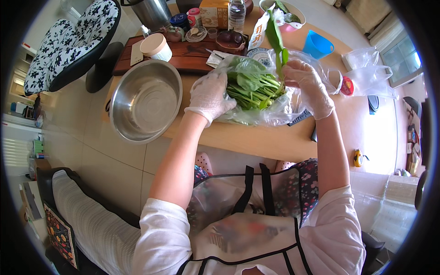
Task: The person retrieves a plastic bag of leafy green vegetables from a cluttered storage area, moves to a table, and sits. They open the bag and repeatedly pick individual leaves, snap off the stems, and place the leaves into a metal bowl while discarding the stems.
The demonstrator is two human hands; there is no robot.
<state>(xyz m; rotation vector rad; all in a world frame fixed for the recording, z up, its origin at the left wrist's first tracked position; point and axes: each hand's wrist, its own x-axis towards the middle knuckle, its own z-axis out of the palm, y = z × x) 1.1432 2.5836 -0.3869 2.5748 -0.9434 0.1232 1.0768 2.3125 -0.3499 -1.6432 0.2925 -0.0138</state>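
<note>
A bunch of leafy greens (252, 86), probably spinach, lies in an opened clear plastic bag (264, 118) on the wooden table (223, 137). My left hand (209, 94), in a clear disposable glove, rests against the left side of the bunch and bag. In my gloved right hand (306, 80) a single long leafy stem (276, 37) is pinched upright by its lower end, above the right side of the bunch. Left of my left hand, a wide stainless steel basin (147, 101) holds nothing visible and juts past the table's front edge.
Behind the basin, a brown tea tray (189, 63) carries a paper tub (156, 47) and small tea ware. A blue plastic cup (318, 44) and a bowl of vegetables (297, 13) stand at the back right. A remote control (299, 118) lies near the front edge.
</note>
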